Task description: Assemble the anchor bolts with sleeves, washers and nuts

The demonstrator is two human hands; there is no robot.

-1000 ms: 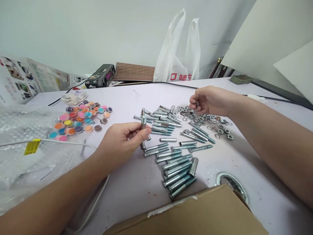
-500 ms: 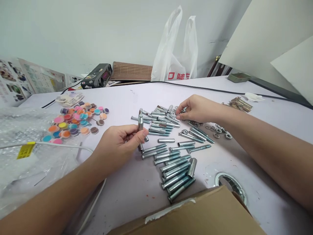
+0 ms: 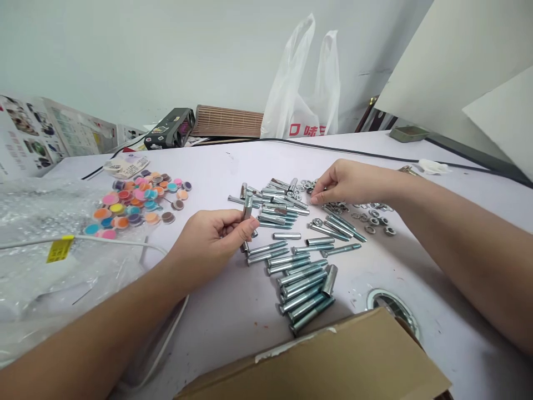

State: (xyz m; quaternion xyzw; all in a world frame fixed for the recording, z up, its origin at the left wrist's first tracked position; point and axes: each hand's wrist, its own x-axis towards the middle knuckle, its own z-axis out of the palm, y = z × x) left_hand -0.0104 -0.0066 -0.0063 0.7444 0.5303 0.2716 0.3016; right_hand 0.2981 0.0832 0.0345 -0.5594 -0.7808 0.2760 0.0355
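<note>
My left hand (image 3: pixel 216 233) is closed around a threaded metal bolt (image 3: pixel 249 205), its threaded end pointing up above the thumb. Its lower part is mostly hidden by the fingers. At the pile of washers and nuts (image 3: pixel 339 206), my right hand (image 3: pixel 343 183) has thumb and forefinger pinched together at the left edge. Whatever lies between those fingertips is too small to make out. Between the hands lie metal sleeves and bolts (image 3: pixel 278 208) in a heap. Nearer to me, several bolts (image 3: pixel 302 289) lie side by side, with a wider metal sleeve (image 3: pixel 329 280) resting against them.
A cardboard box (image 3: pixel 325 361) stands at the near edge, beside a round metal-rimmed hole (image 3: pixel 393 308). Colourful discs (image 3: pixel 137 203), bubble wrap (image 3: pixel 37 222) and a white cable (image 3: pixel 166 344) are on the left. Behind stands a white plastic bag (image 3: pixel 287 94).
My right hand has shifted slightly right along the washers and nuts. The bolt in my left hand leans a little more. The whole view has moved slightly.
</note>
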